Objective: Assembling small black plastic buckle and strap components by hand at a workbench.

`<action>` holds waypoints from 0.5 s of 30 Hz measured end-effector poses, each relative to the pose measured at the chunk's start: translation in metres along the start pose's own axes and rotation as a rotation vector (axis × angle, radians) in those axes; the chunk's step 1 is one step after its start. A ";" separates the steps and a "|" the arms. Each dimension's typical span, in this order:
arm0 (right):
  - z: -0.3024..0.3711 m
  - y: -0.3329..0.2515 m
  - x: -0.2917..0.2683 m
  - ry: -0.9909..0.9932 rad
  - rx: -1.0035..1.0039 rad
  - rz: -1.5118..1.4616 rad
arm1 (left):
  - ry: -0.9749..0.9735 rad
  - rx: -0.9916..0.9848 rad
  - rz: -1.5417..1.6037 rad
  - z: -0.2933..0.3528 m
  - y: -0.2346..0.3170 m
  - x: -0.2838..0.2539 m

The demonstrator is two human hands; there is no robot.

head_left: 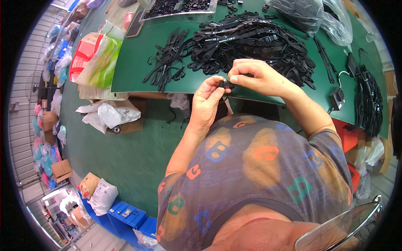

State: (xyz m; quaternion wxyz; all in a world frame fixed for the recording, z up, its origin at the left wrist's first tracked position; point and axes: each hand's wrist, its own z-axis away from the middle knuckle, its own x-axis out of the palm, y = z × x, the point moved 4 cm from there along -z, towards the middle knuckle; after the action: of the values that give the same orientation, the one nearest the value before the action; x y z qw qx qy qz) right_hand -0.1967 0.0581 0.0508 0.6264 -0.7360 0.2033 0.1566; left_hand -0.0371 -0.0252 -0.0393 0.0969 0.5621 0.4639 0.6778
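At the near edge of the green table (188, 83), both my hands are pinched closed on a small black buckle-like piece (227, 84). My left hand (206, 102) grips it from the left with thumb and fingertips. My right hand (261, 78) meets it from the right, thumb against index finger, and appears to hold the piece's far end or its strap. Fingers partly hide the piece, so its exact kind is unclear. Just beyond my hands lies a big heap of black webbing straps (268, 39). A smaller pile of black straps (168, 58) sits to its left.
A clear tray of small black parts (178, 9) and a phone (135, 24) are at the far left. Clear plastic bags (310, 16) lie at the far right. A hanging bundle of black straps (368, 100) is at the right edge; a colourful bag (94, 58) stands left.
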 end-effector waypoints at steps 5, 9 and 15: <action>-0.001 0.001 0.003 0.006 0.039 -0.066 | -0.021 0.006 0.029 -0.002 0.000 0.001; -0.001 0.006 0.009 0.042 0.041 -0.131 | -0.023 0.003 0.053 -0.001 -0.004 0.000; -0.001 0.001 0.020 0.153 -0.002 -0.013 | 0.037 0.039 0.002 0.001 -0.001 0.004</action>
State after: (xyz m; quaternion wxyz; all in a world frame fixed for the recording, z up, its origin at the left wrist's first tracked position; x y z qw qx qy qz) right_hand -0.1796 0.0545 0.0404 0.6093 -0.7478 0.2456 0.0961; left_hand -0.0378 -0.0217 -0.0376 0.0766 0.5519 0.4782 0.6789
